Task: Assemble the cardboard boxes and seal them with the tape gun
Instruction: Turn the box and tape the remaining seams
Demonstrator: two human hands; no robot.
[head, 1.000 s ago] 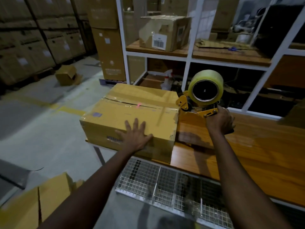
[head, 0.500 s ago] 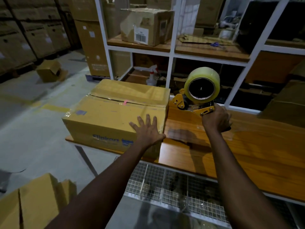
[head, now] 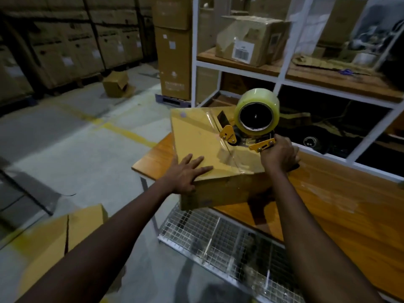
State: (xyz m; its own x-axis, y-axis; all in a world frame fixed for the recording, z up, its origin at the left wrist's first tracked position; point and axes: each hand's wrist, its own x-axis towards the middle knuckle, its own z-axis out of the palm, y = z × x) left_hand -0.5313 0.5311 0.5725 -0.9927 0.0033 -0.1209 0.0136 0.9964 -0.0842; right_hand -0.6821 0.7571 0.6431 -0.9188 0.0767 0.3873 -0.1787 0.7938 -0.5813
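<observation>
Where clear tape crosses it, the box (head: 196, 136) shines.

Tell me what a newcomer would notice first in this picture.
The tape gun, with its big pale-yellow roll, is held over the top of the cardboard box at centre, gripped by the right hand. The left hand lies flat on the box's near left edge. The box rests on the corner of a wooden table.

A brown cardboard box (head: 209, 147) sits on the orange wooden worktop (head: 341, 206). The left hand (head: 185, 174) lies flat on top. The right hand (head: 278, 153) grips a yellow tape gun (head: 251, 127) against the box.
</observation>
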